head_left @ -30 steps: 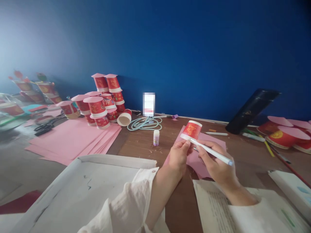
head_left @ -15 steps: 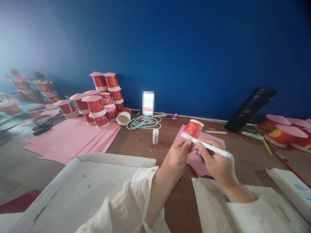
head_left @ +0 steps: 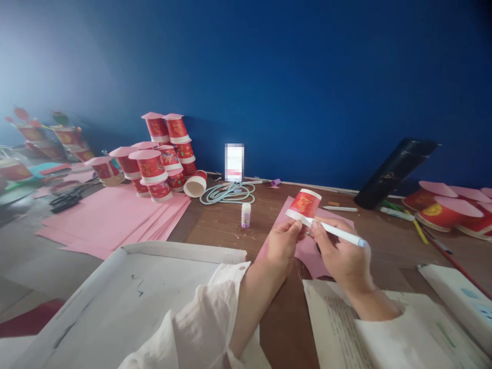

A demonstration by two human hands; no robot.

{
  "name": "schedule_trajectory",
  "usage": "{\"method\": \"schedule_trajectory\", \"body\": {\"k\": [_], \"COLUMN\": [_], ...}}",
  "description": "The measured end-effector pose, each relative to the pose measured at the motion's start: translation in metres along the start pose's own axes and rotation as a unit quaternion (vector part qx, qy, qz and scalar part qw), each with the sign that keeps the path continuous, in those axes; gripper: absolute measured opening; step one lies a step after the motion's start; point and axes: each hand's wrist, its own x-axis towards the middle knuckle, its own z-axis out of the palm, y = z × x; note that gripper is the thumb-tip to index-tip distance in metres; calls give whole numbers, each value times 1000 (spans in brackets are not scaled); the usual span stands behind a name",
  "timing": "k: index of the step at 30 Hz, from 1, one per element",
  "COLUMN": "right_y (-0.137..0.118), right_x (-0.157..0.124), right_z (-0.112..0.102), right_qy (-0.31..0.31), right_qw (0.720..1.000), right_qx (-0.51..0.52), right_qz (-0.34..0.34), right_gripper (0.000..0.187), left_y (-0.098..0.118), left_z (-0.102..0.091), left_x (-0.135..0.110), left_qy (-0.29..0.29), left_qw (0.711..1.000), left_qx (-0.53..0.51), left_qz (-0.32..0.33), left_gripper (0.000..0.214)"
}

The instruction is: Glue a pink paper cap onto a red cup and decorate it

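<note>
My left hand (head_left: 283,242) pinches the rim of a red paper cup (head_left: 305,203) with gold print, held tilted above a pink paper sheet (head_left: 307,251). My right hand (head_left: 340,253) grips a white pen (head_left: 334,231) with a blue cap end, its tip touching the cup's white rim. Both hands hover over the brown wooden table (head_left: 226,230) in the middle of the view.
A stack of red cups with pink tops (head_left: 161,156) stands at the back left on pink sheets (head_left: 111,215). Also here: a glue stick (head_left: 246,214), a coiled cable (head_left: 228,193), scissors (head_left: 65,200), a white tray (head_left: 126,302), open book (head_left: 346,328), black cylinder (head_left: 395,171), more cups (head_left: 446,210).
Hardly anything has changed. The view has drifted slightly, and both hands with the cup and pen sit a little higher in the picture.
</note>
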Motion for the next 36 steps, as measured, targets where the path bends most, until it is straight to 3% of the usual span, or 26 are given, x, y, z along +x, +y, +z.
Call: {"method": "schedule_trajectory", "body": {"k": [12,16,21,28,36], "right_y": [0,-1,2,1,-1], "right_x": [1,0,2,0,0], "right_z": [0,0,-4,-2,-2], "right_qy": [20,-11,84,29,30], "right_qw": [999,1000,996,998,997], "right_qx": [-22,21,19,-1,-38], "right_qz": [10,2,4,-53,-54], "right_gripper": [25,23,19,15,19], "left_y": [0,2,8,8,6], "left_z": [-2,0,2,2,1], "left_x": [3,0,-4,-5,-3], "left_qy": [0,-1,-4,-22,-10], "left_qw": [998,995,991,990,991], "left_qx": [-57,-86,-113,-116,-114], "left_qz": [-30,-43,-77,-72,-73], "left_gripper": [35,33,26,27,23]}}
